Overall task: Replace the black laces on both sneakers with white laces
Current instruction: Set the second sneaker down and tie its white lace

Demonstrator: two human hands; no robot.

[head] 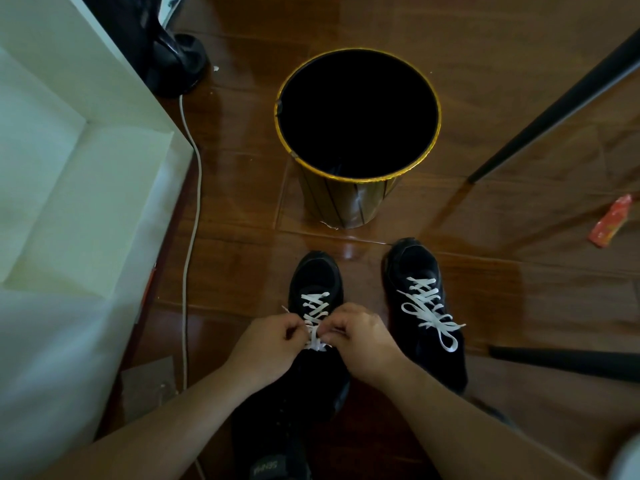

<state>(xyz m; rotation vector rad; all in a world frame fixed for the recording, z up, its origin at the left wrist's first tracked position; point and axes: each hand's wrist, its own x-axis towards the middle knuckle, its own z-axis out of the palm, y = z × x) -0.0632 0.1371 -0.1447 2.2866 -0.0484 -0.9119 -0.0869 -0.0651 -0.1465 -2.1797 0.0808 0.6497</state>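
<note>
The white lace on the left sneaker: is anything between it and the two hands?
Nothing visible. The left hand and right hand both pinch the white lace directly, over the left sneaker.

Home: wood floor (519, 289), wastebasket (346, 202).

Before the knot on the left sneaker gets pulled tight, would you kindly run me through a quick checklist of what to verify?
1. Right sneaker laced in white and tied in a bow: ok.
2. Left sneaker laced in white up the visible eyelets: ok.
3. Left hand pinching the white lace: ok.
4. Right hand pinching the same lace on its side: ok.
5. Bow on the left sneaker finished: not ok, the hands are at it and no loops show.
6. Old black laces out of the way: cannot tell, none in view; the waste bin is dark inside.
</note>
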